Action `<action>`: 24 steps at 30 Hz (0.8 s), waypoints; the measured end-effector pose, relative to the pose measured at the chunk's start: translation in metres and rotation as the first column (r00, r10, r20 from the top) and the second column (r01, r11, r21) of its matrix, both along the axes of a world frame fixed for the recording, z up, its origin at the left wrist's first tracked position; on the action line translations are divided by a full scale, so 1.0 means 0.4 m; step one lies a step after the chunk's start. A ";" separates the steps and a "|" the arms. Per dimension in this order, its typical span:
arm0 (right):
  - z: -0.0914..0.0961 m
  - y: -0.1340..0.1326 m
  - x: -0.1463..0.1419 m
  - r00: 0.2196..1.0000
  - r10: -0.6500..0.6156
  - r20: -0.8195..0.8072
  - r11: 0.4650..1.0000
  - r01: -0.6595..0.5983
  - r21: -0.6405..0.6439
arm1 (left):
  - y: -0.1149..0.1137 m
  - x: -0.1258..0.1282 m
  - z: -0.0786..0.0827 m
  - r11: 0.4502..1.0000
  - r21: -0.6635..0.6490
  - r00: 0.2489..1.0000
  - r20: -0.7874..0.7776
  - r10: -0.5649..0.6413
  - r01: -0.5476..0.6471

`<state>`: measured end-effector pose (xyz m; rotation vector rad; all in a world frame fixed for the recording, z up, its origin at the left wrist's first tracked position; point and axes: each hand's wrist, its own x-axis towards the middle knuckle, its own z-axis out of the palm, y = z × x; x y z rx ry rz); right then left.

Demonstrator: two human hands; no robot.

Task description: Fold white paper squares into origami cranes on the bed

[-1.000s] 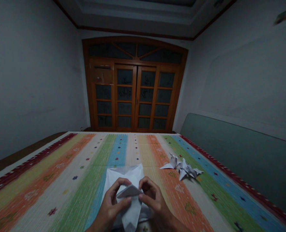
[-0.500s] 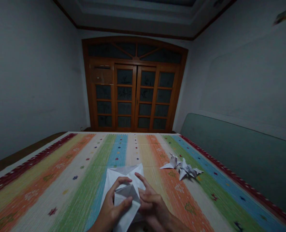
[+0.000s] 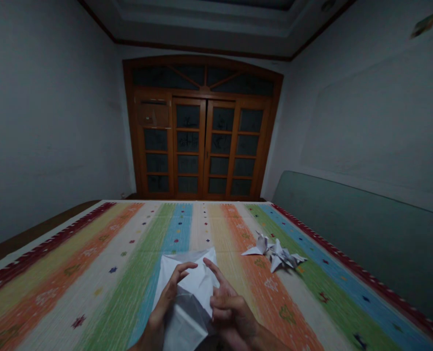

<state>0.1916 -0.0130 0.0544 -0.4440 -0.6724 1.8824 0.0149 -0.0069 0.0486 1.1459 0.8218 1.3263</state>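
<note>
1. White folded paper [image 3: 185, 324] sits low between the hands, above the table [image 3: 19, 241]. Left hand [image 3: 163, 304]: fingers curved along its left edge, thumb hidden; cannot tell whether it grips.
2. Right hand [image 3: 233, 309]: loosely spread, index finger extended, others curled, beside the paper's right edge; no grasp visible, contact unclear.
3. More white paper [image 3: 204, 280] lies just beyond, on a striped cloth [image 3: 103, 273].
4. Folded paper figures [image 3: 282, 257] clustered farther right.
5. Wooden doors [image 3: 207, 146] behind; dark pane markings, too small to read.
</note>
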 end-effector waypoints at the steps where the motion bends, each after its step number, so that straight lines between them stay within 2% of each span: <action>1: 0.003 0.000 0.001 1.000 -0.002 0.002 1.000 0.002 0.015 | 0.003 0.002 -0.001 1.000 -0.023 0.999 0.044 -0.011 0.012; 6: 0.028 -0.010 -0.001 1.000 0.021 -0.009 0.995 -0.020 0.096 | 0.036 0.021 0.002 0.978 -0.068 0.942 0.287 -0.172 0.199; 10: 0.036 -0.015 -0.001 0.998 0.054 -0.027 0.996 -0.052 0.075 | 0.042 0.025 0.021 0.960 -0.046 0.920 0.303 -0.249 0.275; 16: 0.016 -0.003 0.006 0.999 0.037 -0.030 0.994 -0.034 0.103 | 0.012 0.010 0.066 0.976 -0.113 0.951 0.268 -0.152 0.188; 21: 0.003 0.026 0.014 0.999 0.023 0.029 0.983 -0.028 0.179 | 0.069 -0.017 0.070 0.999 0.020 0.983 0.178 -0.036 0.033; 24: -0.009 0.049 0.019 0.993 0.014 0.115 0.974 -0.039 0.221 | 0.104 -0.041 0.075 0.993 0.114 0.999 0.026 0.037 -0.040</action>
